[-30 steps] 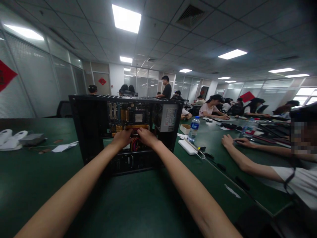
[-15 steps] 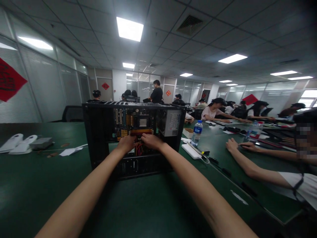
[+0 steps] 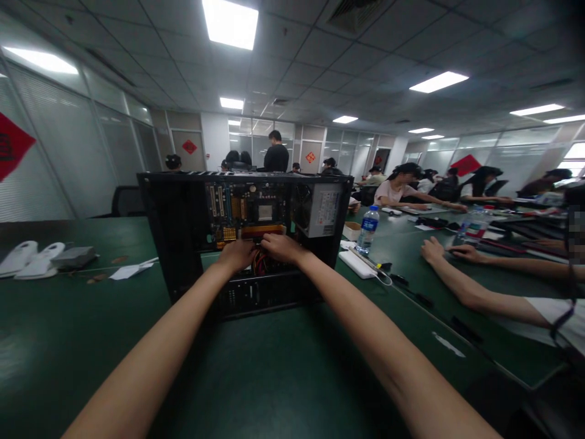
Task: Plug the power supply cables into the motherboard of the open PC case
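Note:
An open black computer case point(image 3: 159, 231) stands upright on the green table point(image 3: 269, 372), its inside facing me. Within it are a motherboard point(image 3: 249, 204), a silver power supply point(image 3: 323, 210) at the upper right, and red and yellow cables point(image 3: 260, 262) low in the middle. My left hand point(image 3: 237, 255) is at the board's lower edge with curled fingers; what they hold is too small to make out. Close beside it, my right hand point(image 3: 281, 249) bends its fingers at the orange-brown memory slots point(image 3: 262, 230), above the cables. Its fingertips' contact is unclear.
Right of the case are a water bottle point(image 3: 368, 229), a white power bank point(image 3: 357, 264) and black cables point(image 3: 418, 297). A person's forearms point(image 3: 475, 292) rest on the table further right. White objects point(image 3: 39, 261), a grey box point(image 3: 74, 257) and paper point(image 3: 131, 269) lie left.
The view has tilted and come slightly nearer, so the case looks larger and higher. Both my hands stay inside the case, the left fingers having shifted a little toward the right ones.

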`<action>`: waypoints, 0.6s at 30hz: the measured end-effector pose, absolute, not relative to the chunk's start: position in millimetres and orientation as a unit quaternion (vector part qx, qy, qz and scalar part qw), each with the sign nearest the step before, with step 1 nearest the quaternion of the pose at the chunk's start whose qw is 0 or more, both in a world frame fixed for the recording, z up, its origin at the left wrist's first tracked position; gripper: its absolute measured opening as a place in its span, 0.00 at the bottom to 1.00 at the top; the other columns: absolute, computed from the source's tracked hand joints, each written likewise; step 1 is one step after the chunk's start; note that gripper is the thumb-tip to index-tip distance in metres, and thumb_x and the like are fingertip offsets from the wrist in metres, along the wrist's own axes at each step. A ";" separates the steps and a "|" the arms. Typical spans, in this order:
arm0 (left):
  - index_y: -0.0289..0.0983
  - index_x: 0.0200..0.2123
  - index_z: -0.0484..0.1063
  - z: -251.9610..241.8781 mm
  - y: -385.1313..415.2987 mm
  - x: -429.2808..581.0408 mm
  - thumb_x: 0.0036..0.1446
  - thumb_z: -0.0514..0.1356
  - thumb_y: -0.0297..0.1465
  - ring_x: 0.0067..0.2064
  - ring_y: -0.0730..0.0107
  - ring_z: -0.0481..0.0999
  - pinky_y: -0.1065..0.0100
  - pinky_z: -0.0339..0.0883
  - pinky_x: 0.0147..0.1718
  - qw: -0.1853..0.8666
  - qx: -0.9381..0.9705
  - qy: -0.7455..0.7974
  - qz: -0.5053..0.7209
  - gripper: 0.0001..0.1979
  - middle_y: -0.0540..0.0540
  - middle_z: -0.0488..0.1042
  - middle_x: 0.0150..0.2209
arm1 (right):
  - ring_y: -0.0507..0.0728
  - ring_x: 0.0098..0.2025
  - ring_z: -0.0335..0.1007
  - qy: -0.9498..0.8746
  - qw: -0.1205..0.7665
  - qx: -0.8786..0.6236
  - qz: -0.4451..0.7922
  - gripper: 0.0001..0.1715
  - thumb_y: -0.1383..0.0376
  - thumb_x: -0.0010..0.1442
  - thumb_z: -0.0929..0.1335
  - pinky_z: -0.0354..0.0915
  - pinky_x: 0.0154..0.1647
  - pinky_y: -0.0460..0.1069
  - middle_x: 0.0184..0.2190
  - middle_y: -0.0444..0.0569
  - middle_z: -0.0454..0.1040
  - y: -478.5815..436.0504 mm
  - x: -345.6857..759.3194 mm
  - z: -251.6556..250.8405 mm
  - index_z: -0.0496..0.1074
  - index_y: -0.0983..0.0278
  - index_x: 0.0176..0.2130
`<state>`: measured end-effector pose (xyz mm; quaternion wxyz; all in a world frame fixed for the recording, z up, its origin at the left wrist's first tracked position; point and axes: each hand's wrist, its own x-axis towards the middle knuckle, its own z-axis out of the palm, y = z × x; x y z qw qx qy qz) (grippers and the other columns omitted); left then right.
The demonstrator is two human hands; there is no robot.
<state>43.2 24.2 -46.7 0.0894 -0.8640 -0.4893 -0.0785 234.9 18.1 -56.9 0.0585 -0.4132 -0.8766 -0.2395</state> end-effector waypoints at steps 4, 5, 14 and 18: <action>0.39 0.46 0.77 -48.5 24.8 45.1 0.67 0.47 0.39 0.47 0.53 0.80 0.61 0.71 0.43 0.072 -0.866 -0.489 -0.073 0.21 0.37 0.80 0.47 | 0.61 0.52 0.66 -0.875 0.062 -0.419 -0.233 0.13 0.68 0.69 0.62 0.63 0.48 0.52 0.50 0.59 0.69 17.2 235.9 -55.8 0.70 0.69 0.50; 0.39 0.46 0.77 -48.7 24.9 45.5 0.67 0.47 0.39 0.47 0.53 0.80 0.60 0.71 0.43 0.068 -0.865 -0.491 -0.074 0.21 0.37 0.80 0.47 | 0.61 0.52 0.66 -0.876 0.060 -0.418 -0.232 0.13 0.68 0.69 0.61 0.63 0.48 0.51 0.51 0.59 0.69 16.7 236.1 -55.6 0.70 0.69 0.50; 0.38 0.44 0.79 -49.5 26.8 48.9 0.67 0.44 0.41 0.47 0.53 0.80 0.62 0.71 0.42 0.036 -0.864 -0.494 -0.094 0.25 0.37 0.81 0.46 | 0.60 0.51 0.66 -0.876 0.052 -0.422 -0.228 0.14 0.68 0.70 0.61 0.63 0.44 0.50 0.51 0.58 0.69 13.4 234.9 -55.4 0.71 0.67 0.51; 0.38 0.37 0.80 -49.3 26.4 50.2 0.66 0.46 0.44 0.43 0.53 0.81 0.63 0.71 0.38 0.020 -0.874 -0.476 -0.096 0.26 0.38 0.82 0.40 | 0.59 0.50 0.67 -0.875 0.065 -0.419 -0.236 0.12 0.69 0.69 0.62 0.63 0.44 0.50 0.49 0.56 0.69 14.0 235.1 -56.3 0.71 0.67 0.50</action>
